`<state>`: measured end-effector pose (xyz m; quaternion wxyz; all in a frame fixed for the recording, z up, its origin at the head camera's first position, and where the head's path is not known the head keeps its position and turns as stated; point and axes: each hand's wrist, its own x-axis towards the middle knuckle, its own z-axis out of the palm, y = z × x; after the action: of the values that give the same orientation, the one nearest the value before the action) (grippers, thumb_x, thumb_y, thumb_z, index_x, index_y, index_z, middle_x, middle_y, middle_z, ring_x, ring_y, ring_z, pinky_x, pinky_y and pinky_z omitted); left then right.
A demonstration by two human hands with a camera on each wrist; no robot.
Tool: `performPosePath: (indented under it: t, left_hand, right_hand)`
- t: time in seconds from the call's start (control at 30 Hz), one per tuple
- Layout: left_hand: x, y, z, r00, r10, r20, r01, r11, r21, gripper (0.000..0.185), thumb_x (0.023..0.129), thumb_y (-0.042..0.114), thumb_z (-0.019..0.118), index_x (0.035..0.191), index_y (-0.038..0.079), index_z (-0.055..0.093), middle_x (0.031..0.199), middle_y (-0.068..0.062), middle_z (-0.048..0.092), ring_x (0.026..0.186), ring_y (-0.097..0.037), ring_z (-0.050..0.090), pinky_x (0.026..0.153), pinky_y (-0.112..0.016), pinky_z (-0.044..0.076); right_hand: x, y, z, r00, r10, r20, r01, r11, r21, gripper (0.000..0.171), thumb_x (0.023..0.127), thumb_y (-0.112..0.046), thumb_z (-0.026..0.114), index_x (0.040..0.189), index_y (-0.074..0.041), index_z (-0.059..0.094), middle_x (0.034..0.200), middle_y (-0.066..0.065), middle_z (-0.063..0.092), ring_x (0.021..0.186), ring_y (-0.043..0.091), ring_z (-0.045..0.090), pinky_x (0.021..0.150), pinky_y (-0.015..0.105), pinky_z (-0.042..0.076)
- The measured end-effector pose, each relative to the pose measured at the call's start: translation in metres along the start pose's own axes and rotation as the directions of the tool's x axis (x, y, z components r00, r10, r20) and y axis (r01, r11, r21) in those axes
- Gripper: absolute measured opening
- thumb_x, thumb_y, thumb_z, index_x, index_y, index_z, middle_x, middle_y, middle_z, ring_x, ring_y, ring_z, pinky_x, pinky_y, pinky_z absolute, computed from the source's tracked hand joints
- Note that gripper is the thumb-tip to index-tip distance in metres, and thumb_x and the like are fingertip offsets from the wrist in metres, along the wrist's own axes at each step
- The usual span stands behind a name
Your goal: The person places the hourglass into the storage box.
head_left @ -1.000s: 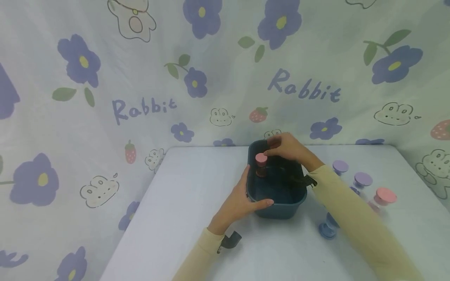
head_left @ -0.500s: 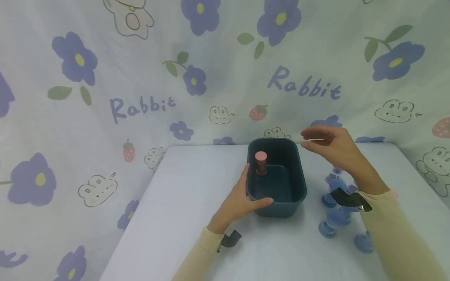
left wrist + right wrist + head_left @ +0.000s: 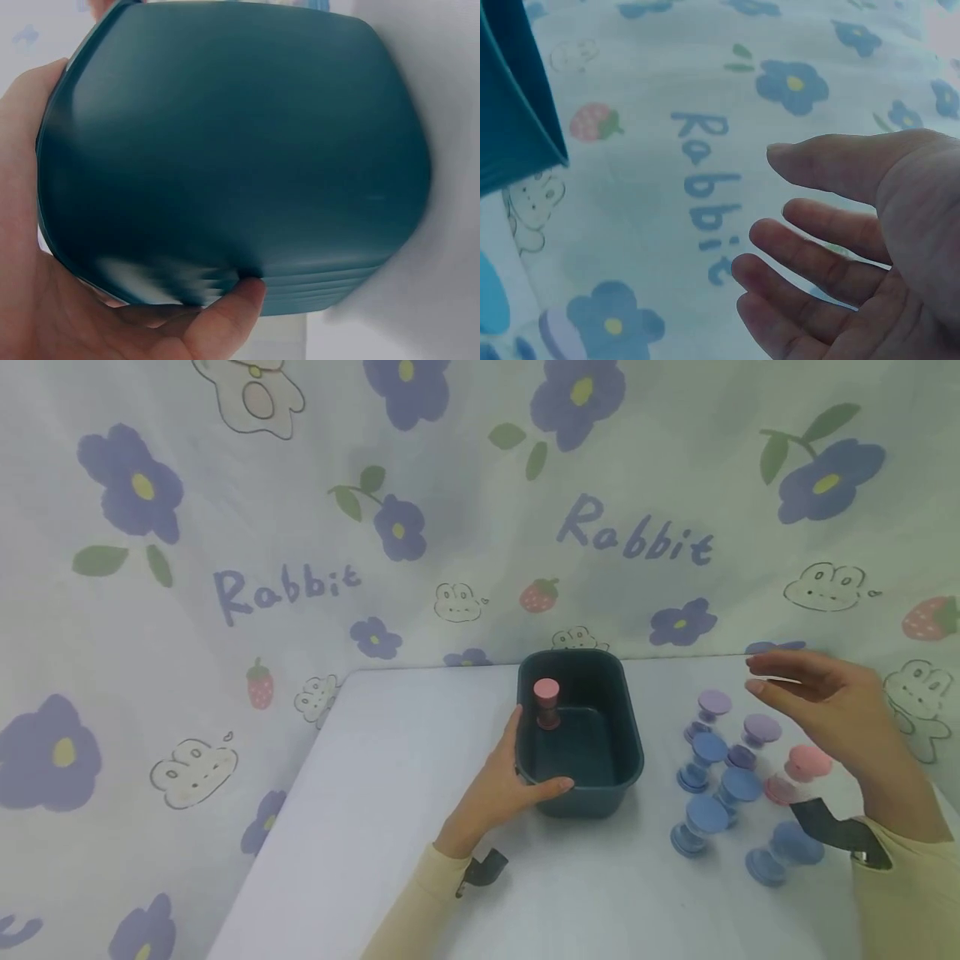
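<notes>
While the left hand (image 3: 501, 791) is gripping the dark teal plastic tub (image 3: 630, 752), holding one upright pink-capped spool (image 3: 547, 702), the right hand (image 3: 832, 706) is hovering open, empty, above loose spools (image 3: 723, 781) on the white bench (image 3: 390, 827).

A pale, white-lilac table (image 3: 390, 827) carries everything, its far edge meeting a flower-and-rabbit printed cloth; a dark teal bin (image 3: 596, 793) stands on it near the far middle, open side up; to the right of the bin a loose cluster of small spool-shaped pieces lies on the surface; two purple pieces (image 3: 715, 702) sit farthest back; a pink piece (image 3: 810, 762) lies at the right of the cluster; several blue pieces (image 3: 707, 815) spread nearer the front, some upright and some tipped on their sides, close together and partly touching.
</notes>
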<state>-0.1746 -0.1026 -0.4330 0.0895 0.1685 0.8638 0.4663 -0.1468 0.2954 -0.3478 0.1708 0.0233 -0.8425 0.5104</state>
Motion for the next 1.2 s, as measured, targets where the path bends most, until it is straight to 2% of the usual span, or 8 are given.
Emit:
performPosePath:
  t: [0.17, 0.4, 0.47, 0.57, 0.67, 0.9, 1.1, 1.2]
  left_hand:
    - [0.001, -0.001, 0.0, 1.0, -0.016, 0.001, 0.016, 1.0, 0.001, 0.123, 0.076, 0.069, 0.08, 0.165, 0.041, -0.001, 0.174, 0.013, 0.013, 0.161, -0.021, 0.022, 0.126, -0.063, 0.028]
    - [0.0, -0.004, 0.001, 1.0, -0.02, -0.007, 0.02, 1.0, 0.008, 0.123, 0.076, 0.07, 0.079, 0.164, 0.042, -0.002, 0.174, 0.012, 0.013, 0.161, -0.022, 0.022, 0.125, -0.063, 0.029]
    - [0.0, -0.003, 0.002, 1.0, -0.025, -0.008, 0.025, 1.0, 0.009, 0.123, 0.076, 0.07, 0.079, 0.164, 0.042, -0.002, 0.174, 0.012, 0.013, 0.161, -0.021, 0.022, 0.126, -0.062, 0.029]
    - [0.0, -0.003, 0.002, 1.0, -0.026, -0.01, 0.026, 1.0, 0.007, 0.123, 0.076, 0.07, 0.08, 0.164, 0.043, -0.002, 0.174, 0.014, 0.013, 0.161, -0.02, 0.022, 0.126, -0.062, 0.03]
    - [0.0, -0.004, 0.002, 1.0, -0.024, -0.01, 0.024, 1.0, 0.005, 0.123, 0.076, 0.07, 0.08, 0.164, 0.043, -0.002, 0.174, 0.015, 0.013, 0.161, -0.019, 0.022, 0.125, -0.062, 0.03]
    - [0.0, -0.004, 0.003, 1.0, -0.025, -0.004, 0.025, 1.0, 0.001, 0.123, 0.076, 0.07, 0.08, 0.164, 0.044, -0.003, 0.174, 0.014, 0.013, 0.161, -0.021, 0.023, 0.125, -0.063, 0.03]
    - [-0.001, -0.003, 0.002, 1.0, -0.009, -0.006, 0.009, 1.0, -0.013, 0.122, 0.077, 0.068, 0.08, 0.164, 0.042, -0.001, 0.174, 0.015, 0.014, 0.161, -0.019, 0.023, 0.125, -0.062, 0.03]
    - [-0.001, -0.003, 0.002, 1.0, -0.011, -0.006, 0.011, 1.0, -0.005, 0.123, 0.077, 0.068, 0.08, 0.164, 0.042, -0.001, 0.174, 0.013, 0.014, 0.161, -0.02, 0.023, 0.125, -0.062, 0.03]
  right_hand:
    - [-0.009, 0.019, -0.015, 0.999, 0.003, -0.051, -0.004, 1.0, -0.028, 0.036, 0.091, -0.006, 0.078, 0.125, -0.002, 0.068, 0.105, -0.03, 0.07, 0.09, -0.016, 0.067, 0.079, -0.001, 0.05]
    - [-0.025, 0.047, -0.031, 0.99, 0.134, -0.041, -0.138, 0.98, -0.142, 0.041, 0.096, -0.023, 0.076, 0.134, -0.011, 0.065, 0.105, -0.042, 0.06, 0.091, -0.027, 0.057, 0.073, -0.004, 0.039]
    - [-0.03, 0.057, -0.033, 0.988, 0.146, -0.04, -0.151, 0.976, -0.157, 0.042, 0.095, -0.024, 0.076, 0.135, -0.012, 0.065, 0.104, -0.044, 0.059, 0.091, -0.028, 0.055, 0.072, -0.004, 0.038]
    - [-0.036, 0.072, -0.037, 0.992, 0.117, -0.043, -0.122, 0.986, -0.116, 0.041, 0.094, -0.016, 0.076, 0.133, -0.011, 0.066, 0.105, -0.043, 0.061, 0.093, -0.027, 0.057, 0.073, -0.005, 0.04]
    - [-0.04, 0.086, -0.038, 0.992, 0.121, -0.048, -0.125, 0.988, -0.094, 0.042, 0.095, -0.013, 0.075, 0.135, -0.014, 0.065, 0.107, -0.042, 0.06, 0.096, -0.026, 0.056, 0.074, -0.005, 0.04]
    - [-0.051, 0.12, -0.04, 0.993, 0.119, -0.026, -0.119, 0.993, 0.001, 0.056, 0.095, -0.003, 0.072, 0.147, -0.019, 0.057, 0.115, -0.04, 0.06, 0.102, -0.026, 0.056, 0.077, -0.005, 0.041]
    - [-0.057, 0.136, -0.039, 0.983, 0.182, 0.007, -0.182, 0.983, -0.023, 0.062, 0.097, -0.012, 0.072, 0.153, -0.026, 0.05, 0.118, -0.042, 0.055, 0.104, -0.029, 0.051, 0.076, -0.003, 0.035]
    - [-0.059, 0.142, -0.038, 0.983, 0.183, 0.033, -0.182, 0.983, -0.034, 0.063, 0.098, -0.013, 0.071, 0.155, -0.025, 0.047, 0.12, -0.042, 0.055, 0.106, -0.03, 0.049, 0.076, -0.002, 0.034]
